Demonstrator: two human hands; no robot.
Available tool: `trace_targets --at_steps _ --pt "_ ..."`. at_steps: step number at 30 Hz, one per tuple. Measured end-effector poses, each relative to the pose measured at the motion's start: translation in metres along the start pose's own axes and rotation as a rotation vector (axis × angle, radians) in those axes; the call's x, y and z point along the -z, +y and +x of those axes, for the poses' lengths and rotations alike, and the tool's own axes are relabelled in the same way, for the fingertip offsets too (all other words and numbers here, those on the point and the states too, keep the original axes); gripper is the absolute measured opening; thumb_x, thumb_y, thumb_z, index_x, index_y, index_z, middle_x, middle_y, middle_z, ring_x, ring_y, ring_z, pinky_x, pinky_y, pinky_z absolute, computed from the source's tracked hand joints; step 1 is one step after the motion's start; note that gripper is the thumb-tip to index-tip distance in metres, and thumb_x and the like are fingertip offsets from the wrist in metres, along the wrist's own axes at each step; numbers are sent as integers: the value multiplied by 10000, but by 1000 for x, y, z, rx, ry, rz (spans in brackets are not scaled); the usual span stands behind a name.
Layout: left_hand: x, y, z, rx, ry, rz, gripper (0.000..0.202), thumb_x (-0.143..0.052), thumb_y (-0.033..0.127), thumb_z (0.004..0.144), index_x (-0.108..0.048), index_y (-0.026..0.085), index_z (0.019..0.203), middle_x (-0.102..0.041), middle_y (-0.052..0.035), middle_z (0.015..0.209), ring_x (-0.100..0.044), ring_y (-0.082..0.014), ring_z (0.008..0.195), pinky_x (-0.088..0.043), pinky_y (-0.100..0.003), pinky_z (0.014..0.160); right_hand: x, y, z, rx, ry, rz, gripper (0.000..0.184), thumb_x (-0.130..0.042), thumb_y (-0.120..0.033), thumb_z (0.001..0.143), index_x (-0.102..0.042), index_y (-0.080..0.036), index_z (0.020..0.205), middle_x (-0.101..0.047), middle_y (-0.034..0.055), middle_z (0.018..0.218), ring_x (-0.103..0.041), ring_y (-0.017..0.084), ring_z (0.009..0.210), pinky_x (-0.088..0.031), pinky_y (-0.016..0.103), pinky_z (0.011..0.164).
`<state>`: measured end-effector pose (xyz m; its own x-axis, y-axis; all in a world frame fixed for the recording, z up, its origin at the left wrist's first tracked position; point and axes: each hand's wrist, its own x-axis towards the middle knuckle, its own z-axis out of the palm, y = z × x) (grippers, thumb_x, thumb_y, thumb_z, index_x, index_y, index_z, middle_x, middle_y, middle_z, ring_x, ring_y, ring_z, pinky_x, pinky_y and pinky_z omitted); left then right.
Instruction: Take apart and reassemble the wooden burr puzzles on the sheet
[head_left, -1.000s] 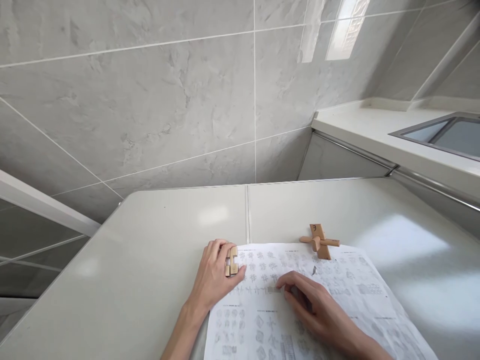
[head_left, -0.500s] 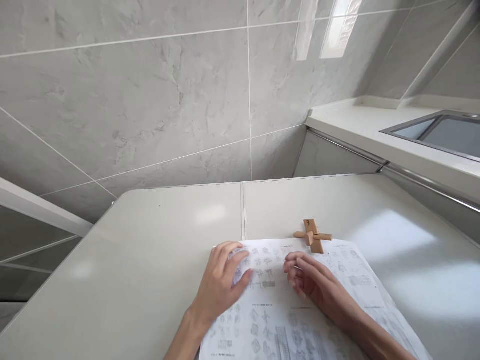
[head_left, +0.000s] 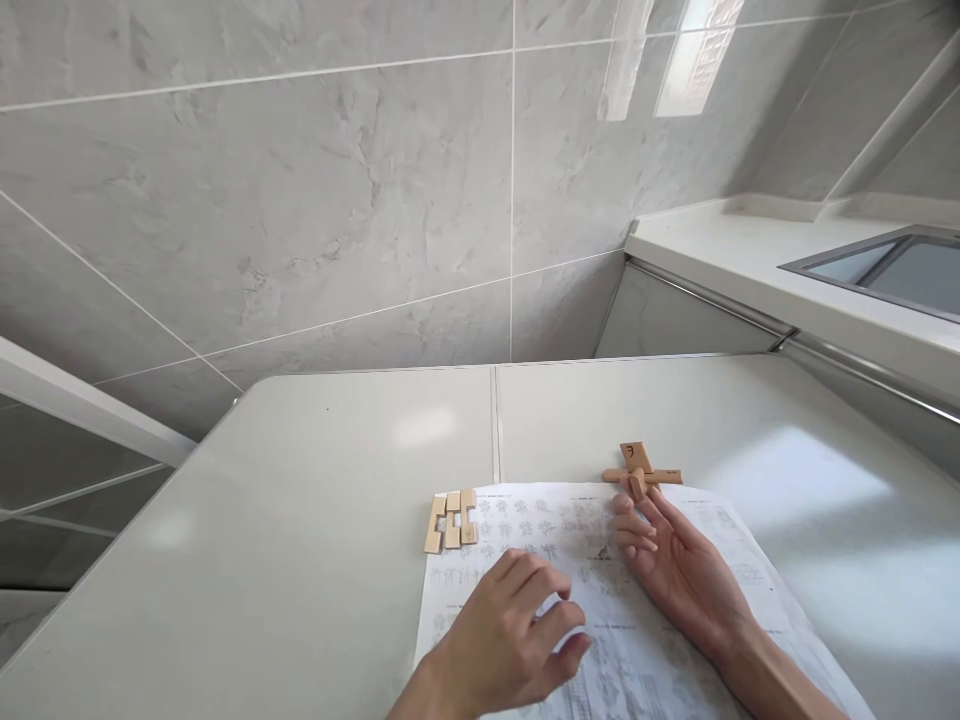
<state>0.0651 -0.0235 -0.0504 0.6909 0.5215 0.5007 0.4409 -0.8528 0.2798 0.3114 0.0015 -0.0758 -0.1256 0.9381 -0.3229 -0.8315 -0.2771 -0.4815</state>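
A printed sheet of diagrams (head_left: pixel 570 530) lies on the pale table (head_left: pixel 315 500). Three notched wooden sticks (head_left: pixel 450 519) lie side by side at the sheet's far left corner. A partly built wooden cross puzzle (head_left: pixel 642 472) stands at the sheet's far edge. My right hand (head_left: pixel 675 565) rests open on the paper, its fingertips reaching up to the cross puzzle and just touching it. My left hand (head_left: pixel 510 640) hovers over the near part of the sheet with fingers loosely curled and nothing in them, well back from the sticks.
A grey tiled wall (head_left: pixel 337 200) rises behind the table. To the right runs a white counter (head_left: pixel 750 260) with a sunken sink (head_left: pixel 892 270). A seam (head_left: pixel 495 420) divides the tabletop down the middle.
My left hand has drawn back from the sheet's corner, leaving the wooden sticks uncovered there. My right hand has moved forward and right toward the cross puzzle.
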Motion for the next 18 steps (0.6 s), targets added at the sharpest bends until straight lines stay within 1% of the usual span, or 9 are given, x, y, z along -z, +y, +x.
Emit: trace_targets --at_steps 4,6,9,11,14,16,18 --pt "-2 -2 -1 -1 -2 6 48 -643 202 1022 -618 218 1060 -748 -84 984 -716 -250 905 -613 -402 791 2 5 1 1 30 5 158 -807 -310 992 -676 -279 1073 -559 -26 901 -489 107 627 -586 207 584" --pt "-3 -3 -1 9 -1 9 32 -641 196 1026 -618 212 1043 -748 -85 981 -711 -247 902 -612 -400 796 1 8 0 2 34 -36 171 -822 -315 988 -661 -266 1017 -547 -32 874 -477 106 627 -582 204 603" --pt "-3 -4 1 53 -10 -1 51 -620 168 1036 -618 218 1028 -751 -81 987 -709 -245 919 -615 -402 812 -2 12 -4 28 17 -188 207 -823 -376 994 -657 -254 971 -553 -25 851 -478 118 638 -570 226 626" --pt "-2 -4 1 104 -7 -26 78 -608 153 1039 -619 230 1044 -750 -75 987 -716 -251 946 -619 -409 824 -4 15 -7 27 -14 -329 236 -795 -445 1012 -682 -239 985 -587 -2 870 -509 135 667 -554 254 635" --pt "0 -5 1 224 23 -98 142 -602 162 1046 -613 244 1162 -747 -78 1044 -722 -259 969 -628 -421 835 -6 19 -13 31 -73 -558 351 -710 -551 1049 -715 -211 963 -631 32 877 -570 172 712 -541 309 672" --pt "0 -7 0 316 52 -152 248 -610 187 1054 -581 248 1292 -737 -98 1149 -724 -267 1021 -639 -433 878 -7 20 -17 55 -125 -723 426 -659 -608 1060 -709 -207 925 -648 39 850 -607 201 723 -546 349 710" --pt "-1 -8 -2 393 86 -187 351 -626 222 1063 -532 247 1400 -712 -122 1256 -717 -280 1118 -642 -445 948 -10 21 -20 80 -193 -905 486 -599 -652 1071 -692 -210 892 -665 46 823 -636 232 735 -547 380 737"
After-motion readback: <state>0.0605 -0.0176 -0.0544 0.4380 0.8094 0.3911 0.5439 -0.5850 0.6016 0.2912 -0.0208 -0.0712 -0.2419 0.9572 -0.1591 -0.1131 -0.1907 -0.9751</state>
